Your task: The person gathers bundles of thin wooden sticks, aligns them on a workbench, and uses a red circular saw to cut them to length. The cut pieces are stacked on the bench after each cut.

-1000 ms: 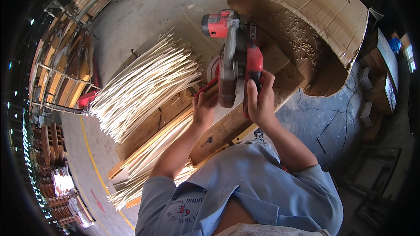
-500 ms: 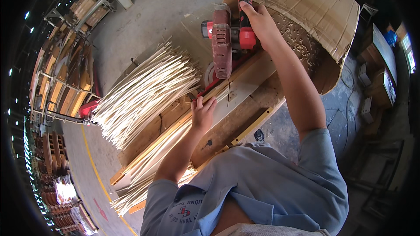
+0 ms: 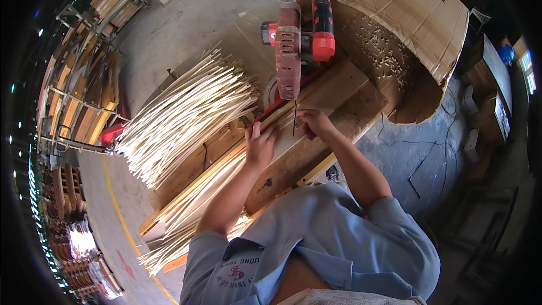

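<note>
My left hand point(image 3: 261, 146) lies over a bundle of thin wooden sticks point(image 3: 217, 182), fingers holding them against a long wooden fence point(image 3: 197, 187). Just right of it, my right hand point(image 3: 317, 124) holds nothing visible; its index finger points left to the fence near the stick ends, and the other fingers are partly curled. Whether the fingertip touches a stick, I cannot tell. Beyond both hands stands a miter saw point(image 3: 288, 51) with a dusty reddish guard, its head raised. Its red and black handle point(image 3: 323, 25) is free of my hands. A thin dark rod or cord point(image 3: 294, 118) hangs below the guard.
A large pile of pale sticks point(image 3: 189, 116) lies left of the saw. An open cardboard box point(image 3: 418, 14) with short offcuts point(image 3: 375, 45) stands at the far right. The wooden bench point(image 3: 282, 172) runs diagonally before me. Loaded racks point(image 3: 84, 99) stand at left; cables point(image 3: 435, 144) cross the floor at right.
My right hand has let go of the saw handle and come down toward me, beside the stick ends. My left hand has stayed on the sticks.
</note>
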The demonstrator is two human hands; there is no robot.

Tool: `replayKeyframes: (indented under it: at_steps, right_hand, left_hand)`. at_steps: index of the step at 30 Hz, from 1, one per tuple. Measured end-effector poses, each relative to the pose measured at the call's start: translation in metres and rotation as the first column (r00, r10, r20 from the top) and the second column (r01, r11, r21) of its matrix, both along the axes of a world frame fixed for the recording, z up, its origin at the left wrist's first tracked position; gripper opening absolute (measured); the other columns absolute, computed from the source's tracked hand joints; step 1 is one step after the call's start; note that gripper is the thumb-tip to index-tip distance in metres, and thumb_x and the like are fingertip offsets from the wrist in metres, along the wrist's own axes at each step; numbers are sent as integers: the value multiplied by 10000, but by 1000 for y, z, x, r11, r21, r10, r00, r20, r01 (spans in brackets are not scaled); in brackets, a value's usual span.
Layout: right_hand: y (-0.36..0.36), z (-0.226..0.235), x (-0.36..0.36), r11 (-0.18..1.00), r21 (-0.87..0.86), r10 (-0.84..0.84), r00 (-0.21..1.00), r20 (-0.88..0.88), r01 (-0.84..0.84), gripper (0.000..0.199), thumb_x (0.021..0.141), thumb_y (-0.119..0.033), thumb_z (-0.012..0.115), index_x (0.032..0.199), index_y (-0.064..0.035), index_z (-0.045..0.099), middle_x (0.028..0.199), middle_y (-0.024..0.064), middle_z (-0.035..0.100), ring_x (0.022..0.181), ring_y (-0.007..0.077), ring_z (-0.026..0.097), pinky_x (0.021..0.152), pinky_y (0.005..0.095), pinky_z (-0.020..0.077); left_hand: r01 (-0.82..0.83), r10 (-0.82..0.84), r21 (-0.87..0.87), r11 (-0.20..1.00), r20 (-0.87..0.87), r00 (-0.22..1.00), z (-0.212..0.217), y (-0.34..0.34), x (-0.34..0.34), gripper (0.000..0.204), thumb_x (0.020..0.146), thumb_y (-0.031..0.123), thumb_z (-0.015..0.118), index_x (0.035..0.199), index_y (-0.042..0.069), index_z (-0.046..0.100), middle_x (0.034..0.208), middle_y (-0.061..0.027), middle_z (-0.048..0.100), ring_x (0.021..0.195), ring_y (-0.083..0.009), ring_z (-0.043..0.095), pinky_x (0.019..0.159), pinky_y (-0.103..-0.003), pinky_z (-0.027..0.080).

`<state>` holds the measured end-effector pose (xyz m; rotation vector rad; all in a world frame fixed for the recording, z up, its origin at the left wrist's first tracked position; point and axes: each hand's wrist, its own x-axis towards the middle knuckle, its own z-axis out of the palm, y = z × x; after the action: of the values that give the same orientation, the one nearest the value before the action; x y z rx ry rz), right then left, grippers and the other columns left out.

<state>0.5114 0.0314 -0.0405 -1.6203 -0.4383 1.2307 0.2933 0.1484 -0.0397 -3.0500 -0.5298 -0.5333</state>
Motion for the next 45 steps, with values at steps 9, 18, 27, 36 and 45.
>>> replayKeyframes:
  at_steps: [9,18,27,36,45]
  right_hand:
    - [0,11,8,981,18,-184,911,369,191,628,1053,-209,631,1616,-54,401,863,99,690,560,187,634,509,340,557]
    - [3,-1,-97,963,122,-162,879,-448,240,431,1080,-182,624,1453,16,538,1231,136,698,964,217,734,840,362,609]
    - [59,2,-107,919,4,-314,737,-598,395,263,1065,-237,639,1199,-11,655,1105,126,731,974,242,708,876,383,587]
    - [76,12,-111,911,66,-292,748,-597,408,313,1098,-265,624,1241,13,638,1181,176,753,1010,308,780,872,438,677]
    - [9,66,-135,796,491,32,784,-620,355,323,1136,-295,574,1279,-7,595,1204,178,730,1154,320,739,1045,467,614]
  left_hand:
    - [-4,3,17,1000,78,997,-6,3,-2,403,845,63,681,1228,134,783,1416,48,684,1353,-366,482,1082,-574,414]
    - [3,2,-86,996,60,998,-4,2,-8,427,877,103,682,1300,126,740,1423,37,682,1373,-369,475,1142,-580,379]
    - [74,-37,-234,969,162,986,21,5,-32,490,878,5,740,1362,52,680,1424,-106,675,1371,-388,532,1159,-476,453]
    - [-57,88,-145,988,216,972,15,2,-76,618,832,26,787,1427,63,627,1439,-101,669,1367,-378,553,1168,-482,452]
    - [-225,231,-56,973,160,960,71,-15,-113,613,823,145,844,1413,135,675,863,-89,740,764,-293,725,734,-435,590]
